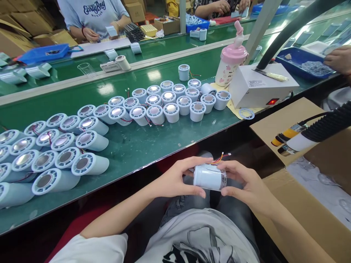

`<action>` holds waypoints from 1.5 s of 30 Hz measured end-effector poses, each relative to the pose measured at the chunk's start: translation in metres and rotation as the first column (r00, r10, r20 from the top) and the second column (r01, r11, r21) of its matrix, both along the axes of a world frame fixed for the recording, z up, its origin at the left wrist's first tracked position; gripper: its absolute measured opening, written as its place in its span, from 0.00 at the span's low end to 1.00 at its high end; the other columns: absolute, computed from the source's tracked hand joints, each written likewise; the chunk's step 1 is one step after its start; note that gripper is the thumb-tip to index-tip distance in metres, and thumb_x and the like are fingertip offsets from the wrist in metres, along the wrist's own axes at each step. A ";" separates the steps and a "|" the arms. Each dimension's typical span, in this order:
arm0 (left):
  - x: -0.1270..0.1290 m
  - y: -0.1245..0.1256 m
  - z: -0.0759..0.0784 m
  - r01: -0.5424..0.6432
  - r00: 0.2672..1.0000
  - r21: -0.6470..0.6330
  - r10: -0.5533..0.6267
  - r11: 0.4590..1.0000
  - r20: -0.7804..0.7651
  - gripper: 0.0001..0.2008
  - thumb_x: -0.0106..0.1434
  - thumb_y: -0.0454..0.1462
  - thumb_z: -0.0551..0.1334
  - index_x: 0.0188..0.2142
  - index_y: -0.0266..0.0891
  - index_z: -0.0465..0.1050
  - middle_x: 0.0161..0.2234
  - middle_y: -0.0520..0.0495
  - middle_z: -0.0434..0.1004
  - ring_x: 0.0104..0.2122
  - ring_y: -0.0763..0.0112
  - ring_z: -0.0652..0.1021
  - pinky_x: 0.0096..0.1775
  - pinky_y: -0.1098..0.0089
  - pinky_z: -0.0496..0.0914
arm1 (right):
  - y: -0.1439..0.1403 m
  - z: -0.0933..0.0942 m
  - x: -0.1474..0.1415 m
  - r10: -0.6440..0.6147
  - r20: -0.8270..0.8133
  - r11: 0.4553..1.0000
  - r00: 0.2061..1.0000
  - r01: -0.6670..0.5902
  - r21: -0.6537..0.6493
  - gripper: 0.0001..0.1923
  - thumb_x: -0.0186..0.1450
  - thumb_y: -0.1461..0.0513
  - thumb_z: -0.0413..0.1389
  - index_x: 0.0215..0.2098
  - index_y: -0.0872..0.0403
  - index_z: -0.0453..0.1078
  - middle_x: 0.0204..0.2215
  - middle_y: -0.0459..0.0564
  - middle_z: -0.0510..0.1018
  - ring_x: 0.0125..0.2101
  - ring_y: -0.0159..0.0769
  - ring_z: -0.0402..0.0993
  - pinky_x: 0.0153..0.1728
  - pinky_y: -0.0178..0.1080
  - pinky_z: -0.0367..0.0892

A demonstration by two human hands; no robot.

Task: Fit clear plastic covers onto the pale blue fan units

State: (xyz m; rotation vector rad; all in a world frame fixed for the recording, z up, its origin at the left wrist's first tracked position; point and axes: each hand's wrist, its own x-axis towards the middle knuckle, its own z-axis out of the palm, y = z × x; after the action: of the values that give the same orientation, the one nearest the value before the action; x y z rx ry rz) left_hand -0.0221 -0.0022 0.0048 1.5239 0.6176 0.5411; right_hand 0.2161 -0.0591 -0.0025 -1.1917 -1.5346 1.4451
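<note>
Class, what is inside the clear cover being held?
A blue cylinder shows through the clear cover; its underside and parts behind the left hand and right hand are hidden.

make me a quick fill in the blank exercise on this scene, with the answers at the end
1. The left hand and right hand hold a cylinder that is light ____ in colour.
2. The bench under the other cylinders is ____.
3. The lid of the cup beside the white box is ____.
4. The lit switch on that box glows ____.

Missing words: blue; green; pink; red
</note>
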 end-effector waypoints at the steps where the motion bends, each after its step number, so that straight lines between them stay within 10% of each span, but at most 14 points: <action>1: 0.000 0.000 0.001 0.000 1.000 0.007 0.000 1.000 -0.005 0.38 0.48 0.37 0.74 0.59 0.50 0.65 0.59 0.43 0.68 0.55 0.56 0.72 0.51 0.61 0.71 | 0.000 0.001 0.000 0.000 -0.023 1.000 1.000 0.000 -0.018 0.18 0.62 0.60 0.63 0.49 0.45 0.68 0.49 0.47 0.74 0.50 0.40 0.72 0.49 0.39 0.70; 31: -0.001 0.005 0.000 0.015 1.000 0.285 -0.019 0.958 0.012 0.37 0.50 0.39 0.73 0.59 0.49 0.66 0.58 0.43 0.70 0.59 0.54 0.69 0.57 0.55 0.66 | 0.007 -0.004 -0.018 -0.190 -0.281 0.862 0.941 0.023 -0.506 0.24 0.63 0.42 0.55 0.38 0.54 0.62 0.21 0.46 0.77 0.20 0.34 0.76 0.19 0.31 0.70; 45: -0.001 -0.004 0.010 0.030 1.000 0.035 -0.030 0.999 0.007 0.40 0.49 0.36 0.74 0.60 0.47 0.63 0.58 0.41 0.67 0.56 0.55 0.72 0.54 0.58 0.70 | -0.001 0.014 -0.014 -0.084 -0.296 0.971 0.952 0.011 -0.240 0.14 0.64 0.50 0.59 0.41 0.49 0.65 0.32 0.43 0.73 0.27 0.29 0.70 0.27 0.30 0.71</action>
State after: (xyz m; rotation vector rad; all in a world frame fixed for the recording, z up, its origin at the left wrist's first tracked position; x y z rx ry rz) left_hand -0.0236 -0.0065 0.0149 1.5611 0.5818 0.5368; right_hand 0.2023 -0.0600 0.0120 -1.0696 -1.1409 1.7246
